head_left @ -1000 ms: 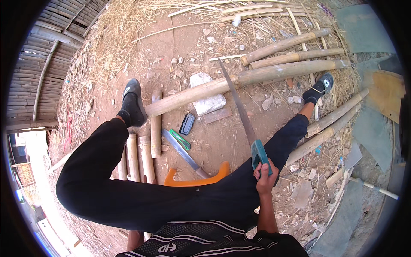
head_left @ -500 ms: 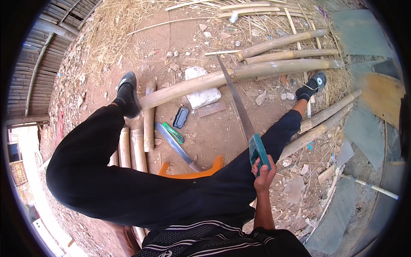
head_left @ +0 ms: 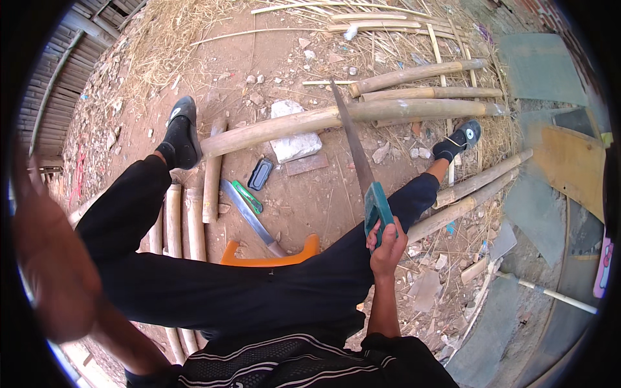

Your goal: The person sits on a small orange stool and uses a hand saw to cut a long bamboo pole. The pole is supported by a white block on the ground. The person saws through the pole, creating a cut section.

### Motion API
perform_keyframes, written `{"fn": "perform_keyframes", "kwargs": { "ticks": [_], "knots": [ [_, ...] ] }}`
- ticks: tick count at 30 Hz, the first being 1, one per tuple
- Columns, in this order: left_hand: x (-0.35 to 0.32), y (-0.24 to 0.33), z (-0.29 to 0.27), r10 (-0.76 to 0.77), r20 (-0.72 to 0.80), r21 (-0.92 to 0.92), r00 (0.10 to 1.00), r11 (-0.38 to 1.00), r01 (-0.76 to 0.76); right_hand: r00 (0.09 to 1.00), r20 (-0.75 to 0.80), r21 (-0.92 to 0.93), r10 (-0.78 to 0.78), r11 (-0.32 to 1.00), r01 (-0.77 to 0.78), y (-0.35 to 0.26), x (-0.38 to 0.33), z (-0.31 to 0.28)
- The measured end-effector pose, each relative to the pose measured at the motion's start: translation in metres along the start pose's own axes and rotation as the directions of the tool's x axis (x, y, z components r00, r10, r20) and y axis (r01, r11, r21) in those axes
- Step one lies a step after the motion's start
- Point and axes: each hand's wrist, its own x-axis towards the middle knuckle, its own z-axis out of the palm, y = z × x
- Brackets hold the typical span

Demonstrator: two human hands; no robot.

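My right hand (head_left: 388, 249) grips the green handle of a handsaw (head_left: 357, 145). Its long blade points away from me and crosses in front of a thick bamboo pole (head_left: 249, 134); whether the teeth touch the pole I cannot tell. The pole's near end lies over a shorter bamboo piece (head_left: 211, 187) by my left foot, and a white stone block (head_left: 299, 149) is under its middle. Raised at the far left, my left hand (head_left: 58, 271) is smeared by motion, and nothing can be made out in it.
Between my legs lie a long-bladed knife (head_left: 247, 215), a green box cutter (head_left: 251, 199), a small dark case (head_left: 260, 173) and an orange curved plastic piece (head_left: 270, 260). More bamboo poles (head_left: 420, 76) rest at the back right, near grey sheets (head_left: 543, 68).
My left hand has come into view at the left edge. The saw stays in my right hand, and the whole view has shifted slightly.
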Motion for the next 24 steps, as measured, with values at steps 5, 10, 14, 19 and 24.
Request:
{"fn": "perform_keyframes", "kwargs": {
  "ticks": [5, 10, 14, 19, 24],
  "knots": [
    [0.065, -0.207, 0.146, -0.435, 0.581, 0.779, 0.687, 0.541, -0.317, 0.989, -0.151, -0.149, -0.002, 0.989, -0.020, -0.019, 0.005, -0.027],
    [0.027, -0.361, 0.190, -0.883, 0.338, 0.906, 0.324, 0.213, -0.365, 0.989, -0.146, -0.248, 0.024, 0.967, -0.060, -0.003, 0.013, -0.048],
    [0.016, -0.446, 0.213, -0.798, 0.452, 0.858, 0.398, 0.266, -0.440, 0.986, -0.167, -0.295, 0.027, 0.953, -0.076, 0.018, 0.050, -0.033],
    [0.005, -0.490, 0.232, -0.663, 0.542, 0.826, 0.517, 0.306, -0.473, 0.964, -0.265, -0.252, 0.036, 0.962, -0.106, 0.068, 0.112, -0.015],
    [0.006, -0.505, 0.210, -0.654, 0.583, 0.798, 0.482, 0.351, -0.490, 0.973, -0.212, -0.176, 0.089, 0.976, -0.127, 0.075, 0.054, -0.016]
  ]
}}
